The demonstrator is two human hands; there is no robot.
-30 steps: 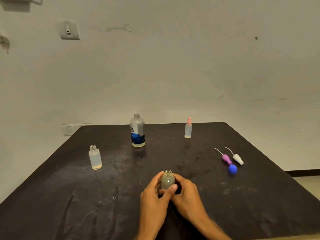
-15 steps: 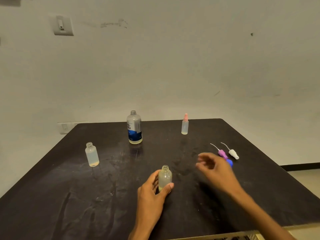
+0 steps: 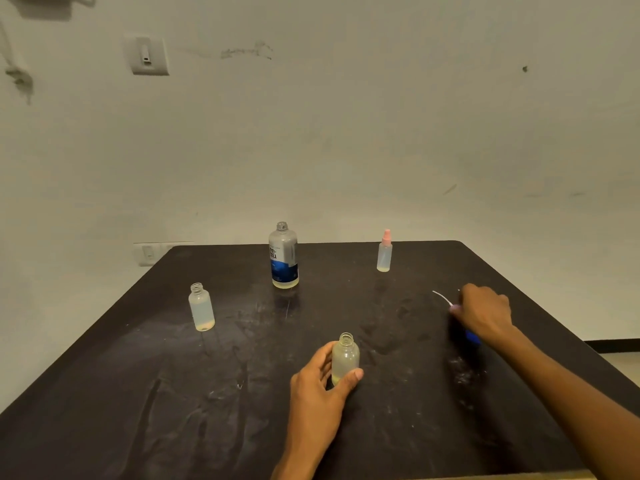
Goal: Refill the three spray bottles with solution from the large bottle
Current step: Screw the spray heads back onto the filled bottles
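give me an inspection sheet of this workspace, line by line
surface: dark smeared table, streaks and scuffs all over
job's things: large clear blue-labelled bottle uncapped, little liquid left; two small frosted bottles, near one and left one, open-necked; slim pink-topped spray bottle capped
clutter: blue cap, thin white dip tube, both partly hidden by the right hand
grippers: left hand holds the near bottle; right hand reaches over the spray tops, grasp hidden
cables: nothing seen
surroundings: pale marked wall, wall switch, socket
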